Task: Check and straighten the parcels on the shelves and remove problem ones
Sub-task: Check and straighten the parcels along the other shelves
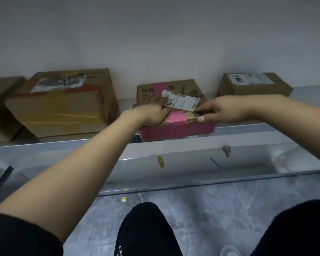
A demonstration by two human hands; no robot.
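A small cardboard parcel [181, 129] wrapped in pink tape sits at the front edge of a low white shelf [63, 145]. Its front edge overhangs the shelf lip slightly. A white shipping label [181, 100] lies loose across its top. My left hand [151, 112] rests on the parcel's top left, fingers pinching the label's left end. My right hand [224, 110] grips the parcel's right front corner, thumb on the front edge and a finger touching the label's right end.
A bigger box [63, 108] with yellow and red tape stands to the left, another brown box [0, 108] beyond it. A brown box [255, 85] with a handwritten label sits at the right against the wall. My knees [148, 228] are over grey tiled floor.
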